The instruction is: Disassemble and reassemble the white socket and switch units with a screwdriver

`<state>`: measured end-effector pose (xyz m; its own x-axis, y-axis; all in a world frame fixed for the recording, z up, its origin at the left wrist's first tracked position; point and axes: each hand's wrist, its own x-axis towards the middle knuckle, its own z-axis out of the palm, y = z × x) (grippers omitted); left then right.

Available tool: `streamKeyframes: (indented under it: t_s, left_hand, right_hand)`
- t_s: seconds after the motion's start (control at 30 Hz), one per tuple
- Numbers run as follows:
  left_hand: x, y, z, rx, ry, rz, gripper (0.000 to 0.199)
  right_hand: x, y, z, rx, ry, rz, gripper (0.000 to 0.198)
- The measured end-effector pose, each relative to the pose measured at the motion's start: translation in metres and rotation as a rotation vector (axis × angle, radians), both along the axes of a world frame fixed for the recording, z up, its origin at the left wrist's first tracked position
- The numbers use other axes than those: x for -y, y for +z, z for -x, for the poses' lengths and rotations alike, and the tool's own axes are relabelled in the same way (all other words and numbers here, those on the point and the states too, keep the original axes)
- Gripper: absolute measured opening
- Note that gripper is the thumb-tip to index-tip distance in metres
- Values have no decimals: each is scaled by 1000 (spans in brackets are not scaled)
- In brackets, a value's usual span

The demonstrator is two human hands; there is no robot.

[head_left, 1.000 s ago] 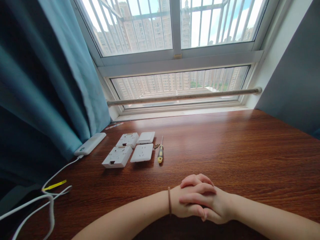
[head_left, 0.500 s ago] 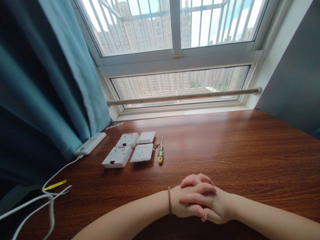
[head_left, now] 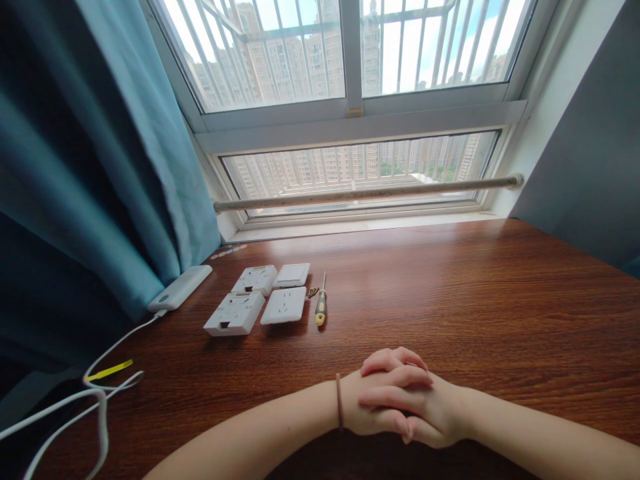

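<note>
My left hand point(head_left: 354, 401), with a thin brown band at the wrist, is clasped with my right hand point(head_left: 436, 410) at the desk's near side. Their fingers interlace, and no object shows between them. Beyond them to the left, a screwdriver point(head_left: 321, 308) with a yellow and black handle lies pointing away. Beside its shaft are several small screws point(head_left: 313, 293). A white socket panel point(head_left: 284, 305) and a white switch panel point(head_left: 292, 275) lie left of these. Further left sit two white mounting boxes, a nearer one point(head_left: 235, 313) and a farther one point(head_left: 255, 279).
A white power strip point(head_left: 181, 288) lies by the blue curtain point(head_left: 150, 167), its white cable point(head_left: 120, 345) looping down the left side. A yellow tag point(head_left: 111, 369) is on the cable. The brown wooden desk point(head_left: 450, 287) reaches the window sill, and a rail point(head_left: 370, 195) crosses the window.
</note>
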<state>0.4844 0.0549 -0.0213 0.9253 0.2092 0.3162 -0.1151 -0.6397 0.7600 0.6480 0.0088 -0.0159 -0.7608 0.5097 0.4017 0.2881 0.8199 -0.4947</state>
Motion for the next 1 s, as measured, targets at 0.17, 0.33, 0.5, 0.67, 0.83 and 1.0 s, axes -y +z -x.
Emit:
streamKeyframes:
  t_s: [0.17,0.33,0.5,0.67,0.83,1.0]
  left_hand:
    - [0,0,0,11,6,-4,65]
    - [0,-2,0,-7,-7,8,66]
    - [0,-1,1,-48,-1,8,66]
    - [0,0,0,-11,-2,9,64]
    - [1,2,0,-45,0,13,66]
    - [0,3,0,-83,15,11,68]
  right_hand:
    - [0,0,0,1,-4,10,49]
    - [0,-2,0,5,-6,13,49]
    - [0,-2,0,3,1,19,49]
    - [0,-1,0,10,-3,24,49]
    - [0,-1,0,18,-9,13,49]
    - [0,-1,0,-1,-4,1,49]
